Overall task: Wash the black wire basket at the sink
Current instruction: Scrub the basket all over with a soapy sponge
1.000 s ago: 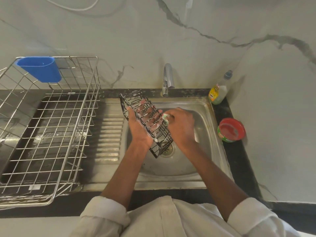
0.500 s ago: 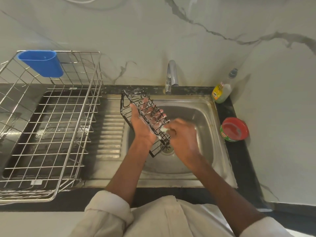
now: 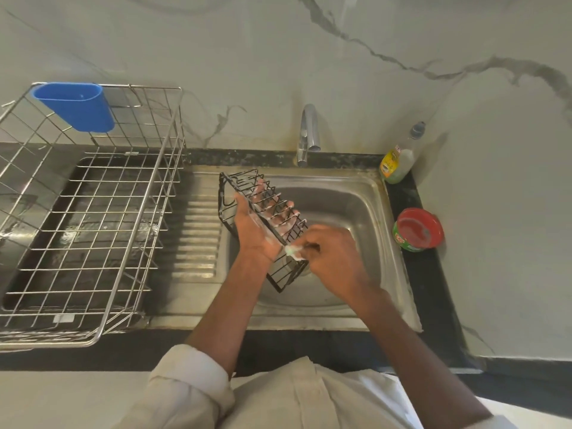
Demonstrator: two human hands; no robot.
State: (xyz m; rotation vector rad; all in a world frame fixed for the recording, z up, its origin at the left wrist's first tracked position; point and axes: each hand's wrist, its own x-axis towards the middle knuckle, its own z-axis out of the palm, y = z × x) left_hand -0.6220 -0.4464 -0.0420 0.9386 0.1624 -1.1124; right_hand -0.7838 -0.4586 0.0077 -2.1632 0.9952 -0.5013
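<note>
The black wire basket [image 3: 230, 193] is held tilted over the steel sink [image 3: 349, 196], its long side running from upper left to lower right. My left hand [image 3: 255, 233] supports it from below, fingers spread inside and showing through the soapy wires. My right hand [image 3: 332, 258] grips a small foamy green scrub pad [image 3: 292, 251] and presses it on the basket's lower right part. The tap [image 3: 308, 134] stands behind the sink with no water running.
A large steel wire dish rack [image 3: 93, 212] with a blue plastic cup holder [image 3: 77, 105] fills the counter to the left. A dish liquid bottle [image 3: 397, 162] and a red-lidded soap tub [image 3: 418, 230] stand on the black counter at the right. The marble wall is behind.
My right hand with the pad has slid down along the basket toward its lower right end. The left hand keeps holding the basket in much the same pose.
</note>
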